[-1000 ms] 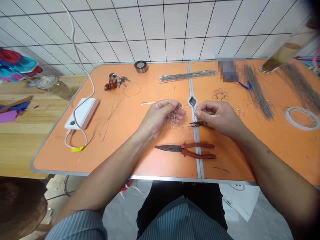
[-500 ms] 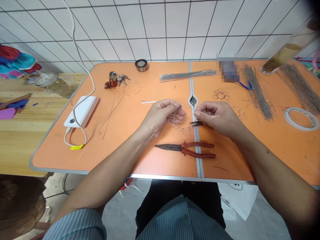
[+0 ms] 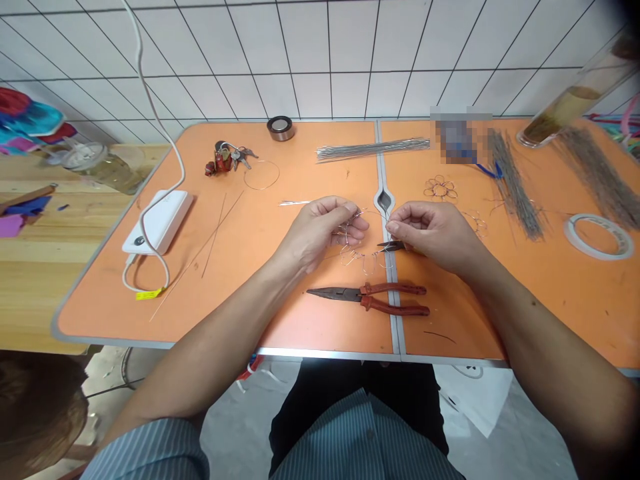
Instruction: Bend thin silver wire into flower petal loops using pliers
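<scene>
My left hand point(image 3: 333, 230) is closed in a loose pinch on a thin bent wire point(image 3: 345, 233), the fingers curled around part of it. Below those fingers, petal-like wire loops point(image 3: 367, 260) hang or lie close to the tabletop. Thumb and forefinger of my right hand point(image 3: 425, 230) are pressed together at what looks like the end of a fine wire coming from the left hand. The dark tips of a small tool point(image 3: 391, 246) show just under the right hand, its rest hidden. Nearer to me lie long-nose pliers point(image 3: 367, 297) with red handles.
Behind my hands lies a bundle of straight wires point(image 3: 373, 150). To the right are a wire flower point(image 3: 441, 188), another wire bundle point(image 3: 517, 190) and a white ring point(image 3: 599, 237). Keys point(image 3: 233, 158), a tape roll point(image 3: 281, 128) and a white power bank point(image 3: 157, 222) with cable are on the left.
The whole view has shifted slightly. Both hands keep the same pose and hold, and nothing on the table has visibly moved.
</scene>
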The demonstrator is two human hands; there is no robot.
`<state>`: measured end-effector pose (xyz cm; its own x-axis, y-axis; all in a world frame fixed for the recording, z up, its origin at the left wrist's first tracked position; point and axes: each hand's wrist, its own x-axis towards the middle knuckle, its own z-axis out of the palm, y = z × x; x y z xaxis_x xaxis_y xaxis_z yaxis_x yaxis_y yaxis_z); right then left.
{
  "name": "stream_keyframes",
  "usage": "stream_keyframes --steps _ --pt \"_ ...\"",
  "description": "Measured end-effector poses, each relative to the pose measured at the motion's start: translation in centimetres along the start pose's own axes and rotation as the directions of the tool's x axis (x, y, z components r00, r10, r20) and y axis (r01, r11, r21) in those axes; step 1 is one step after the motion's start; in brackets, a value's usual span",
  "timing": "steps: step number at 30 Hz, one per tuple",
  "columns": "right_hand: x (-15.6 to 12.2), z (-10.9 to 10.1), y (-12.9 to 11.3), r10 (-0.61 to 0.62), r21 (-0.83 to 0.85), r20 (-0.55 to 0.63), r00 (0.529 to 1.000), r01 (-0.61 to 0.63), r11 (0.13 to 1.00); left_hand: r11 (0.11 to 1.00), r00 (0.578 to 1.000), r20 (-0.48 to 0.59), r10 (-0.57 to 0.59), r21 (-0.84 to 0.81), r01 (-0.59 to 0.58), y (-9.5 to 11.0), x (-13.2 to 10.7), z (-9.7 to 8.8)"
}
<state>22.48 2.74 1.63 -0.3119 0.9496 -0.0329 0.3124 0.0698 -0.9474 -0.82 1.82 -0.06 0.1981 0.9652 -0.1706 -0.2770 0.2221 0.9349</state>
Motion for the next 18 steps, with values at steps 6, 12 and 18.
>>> stream_keyframes --steps 6,12,18 --pt "-0.04 0.03 0.08 0.003 -0.01 0.002 1.0 -0.003 1.0 1.0 1.0 -0.001 0.004 -0.001 -0.004 0.01 -0.01 0.09" --pt "0.03 -0.01 0.23 0.006 -0.003 0.011 1.0 -0.006 1.0 1.0 1.0 0.001 0.008 -0.003 -0.008 0.0 -0.04 0.05" --pt "0.08 0.03 0.15 0.012 -0.012 0.009 1.0 -0.012 1.0 1.0 1.0 -0.003 0.009 -0.006 -0.009 0.19 -0.13 0.16"
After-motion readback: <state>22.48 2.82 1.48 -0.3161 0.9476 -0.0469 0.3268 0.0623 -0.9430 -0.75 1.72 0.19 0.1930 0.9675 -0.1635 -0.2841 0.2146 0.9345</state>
